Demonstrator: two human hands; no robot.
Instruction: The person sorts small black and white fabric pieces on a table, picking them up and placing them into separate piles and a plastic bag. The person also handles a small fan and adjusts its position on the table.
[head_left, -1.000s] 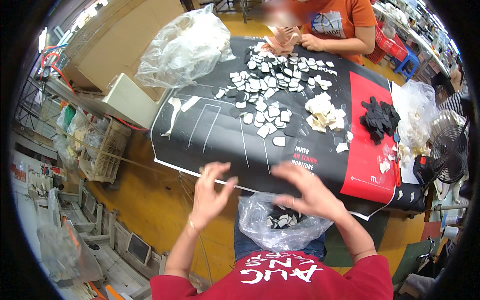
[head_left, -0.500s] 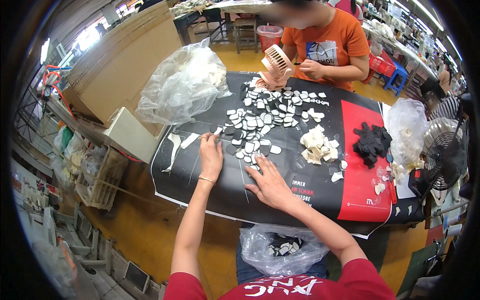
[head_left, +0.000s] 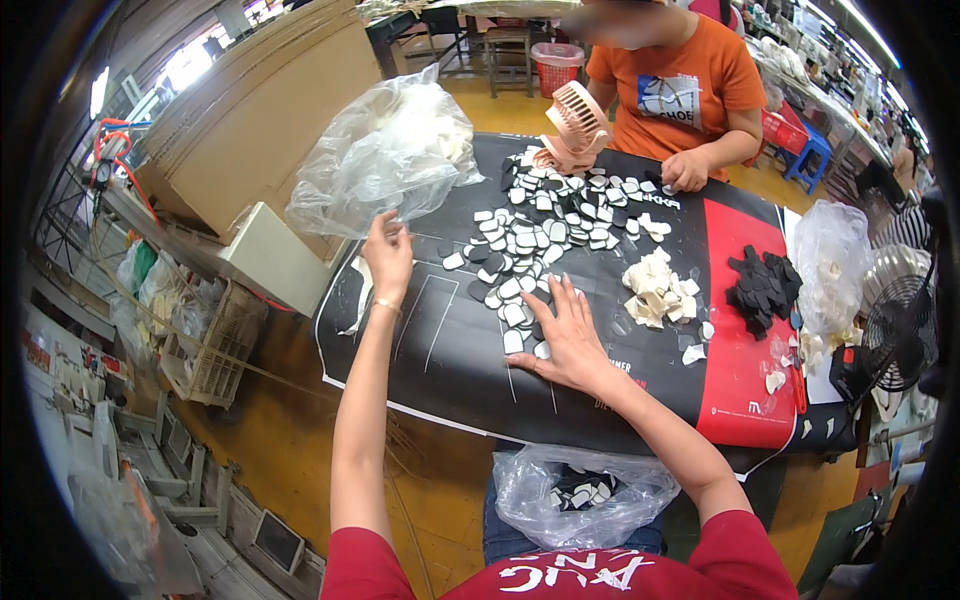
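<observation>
On the dark sheet covering the table lies a spread of small rounded black-and-white pieces point(head_left: 553, 232). My right hand point(head_left: 568, 345) rests palm down at its near end, fingers spread over several pieces and thumb stretched to the left. My left hand point(head_left: 390, 262) is up by the lower edge of a clear plastic bag point(head_left: 385, 150) with pale material inside. Its fingers are slightly bent and apart, with nothing visible in them. Beside the left wrist lies a white strip point(head_left: 357, 300). In my lap, another clear bag point(head_left: 530, 500) holds more black-and-white pieces.
A pink fan point(head_left: 578, 125) stands at the far edge, near a person in an orange shirt point(head_left: 680, 90). Cream scraps point(head_left: 658, 288) and black pieces point(head_left: 762, 290) form piles to the right. A large cardboard box point(head_left: 250, 120) is at the left, a black fan point(head_left: 900, 320) far right.
My left hand has moved from the pieces up toward the plastic bag. My right hand has shifted slightly right and its fingers are spread wider. The other person's hand has lowered to the table.
</observation>
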